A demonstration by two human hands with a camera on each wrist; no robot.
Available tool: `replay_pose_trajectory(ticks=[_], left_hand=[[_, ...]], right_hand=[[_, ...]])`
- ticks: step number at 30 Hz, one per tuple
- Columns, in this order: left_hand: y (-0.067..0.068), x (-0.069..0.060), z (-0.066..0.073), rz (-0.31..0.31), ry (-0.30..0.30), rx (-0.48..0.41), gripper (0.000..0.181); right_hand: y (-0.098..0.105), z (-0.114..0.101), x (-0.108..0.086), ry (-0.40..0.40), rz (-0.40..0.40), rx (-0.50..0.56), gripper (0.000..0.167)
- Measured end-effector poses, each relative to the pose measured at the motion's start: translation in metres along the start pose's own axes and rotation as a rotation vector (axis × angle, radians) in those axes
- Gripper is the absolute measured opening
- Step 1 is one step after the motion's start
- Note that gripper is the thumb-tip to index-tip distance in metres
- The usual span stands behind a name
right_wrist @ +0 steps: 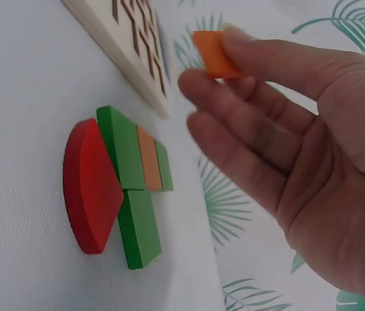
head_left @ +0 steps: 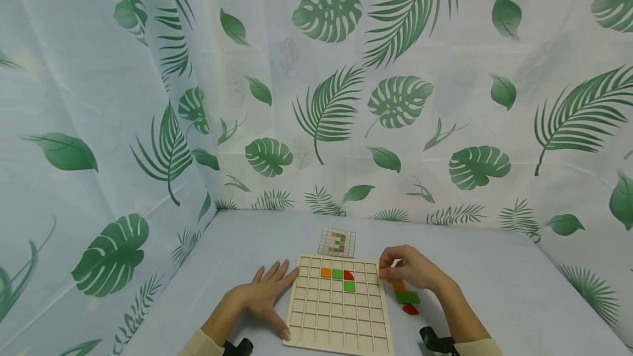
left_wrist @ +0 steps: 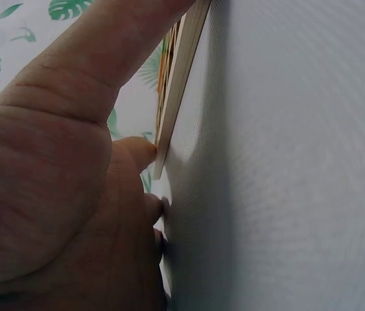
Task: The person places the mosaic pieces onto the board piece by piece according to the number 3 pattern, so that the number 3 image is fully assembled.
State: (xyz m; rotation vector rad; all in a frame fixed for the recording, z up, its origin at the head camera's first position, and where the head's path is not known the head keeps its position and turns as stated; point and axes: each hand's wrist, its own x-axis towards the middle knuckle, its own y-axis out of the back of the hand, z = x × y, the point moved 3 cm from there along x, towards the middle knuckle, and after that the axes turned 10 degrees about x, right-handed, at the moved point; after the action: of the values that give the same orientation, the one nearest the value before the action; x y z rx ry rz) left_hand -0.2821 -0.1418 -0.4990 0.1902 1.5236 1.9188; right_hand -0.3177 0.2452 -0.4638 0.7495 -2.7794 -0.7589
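Note:
A pale wooden grid board (head_left: 338, 312) lies on the table; in its upper rows sit an orange square (head_left: 325, 273), two green squares (head_left: 337, 274) and a red quarter-circle (head_left: 348, 275). With fingers spread, my left hand (head_left: 264, 294) rests at the board's left side, thumb and index finger touching its edge. My right hand (head_left: 412, 268) pinches another orange square (right_wrist: 216, 54) between thumb and fingers, raised near the board's upper right edge. Below that hand lie loose pieces: a red quarter-circle (right_wrist: 91, 188), green squares (right_wrist: 140, 227) and an orange square (right_wrist: 148, 157).
A small pattern card (head_left: 323, 242) with a coloured grid lies just behind the board. The white tabletop (head_left: 277, 229) ends at a leaf-printed curtain (head_left: 346, 180) at the back; another stretch of curtain hangs on the left.

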Motion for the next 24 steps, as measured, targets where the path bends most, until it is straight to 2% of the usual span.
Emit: replay_pose_trajectory(ticks=[6,15,24], left_hand=[[-0.0025,0.0027,-0.0015,0.013,0.012,0.029,0.138],[-0.0046,0.005,-0.0049,0.006,0.019,0.022,0.139],[-0.0059,0.0048,-0.006,0.006,0.008,0.016,0.138]], right_hand=[[-0.001,-0.0021,0.0038,0.023,0.049,0.036,0.009],[-0.0025,-0.0041,0.0049,0.0,0.109,-0.036,0.03],[-0.0077,-0.0066,0.0065,-0.015,0.125,-0.01,0.026]])
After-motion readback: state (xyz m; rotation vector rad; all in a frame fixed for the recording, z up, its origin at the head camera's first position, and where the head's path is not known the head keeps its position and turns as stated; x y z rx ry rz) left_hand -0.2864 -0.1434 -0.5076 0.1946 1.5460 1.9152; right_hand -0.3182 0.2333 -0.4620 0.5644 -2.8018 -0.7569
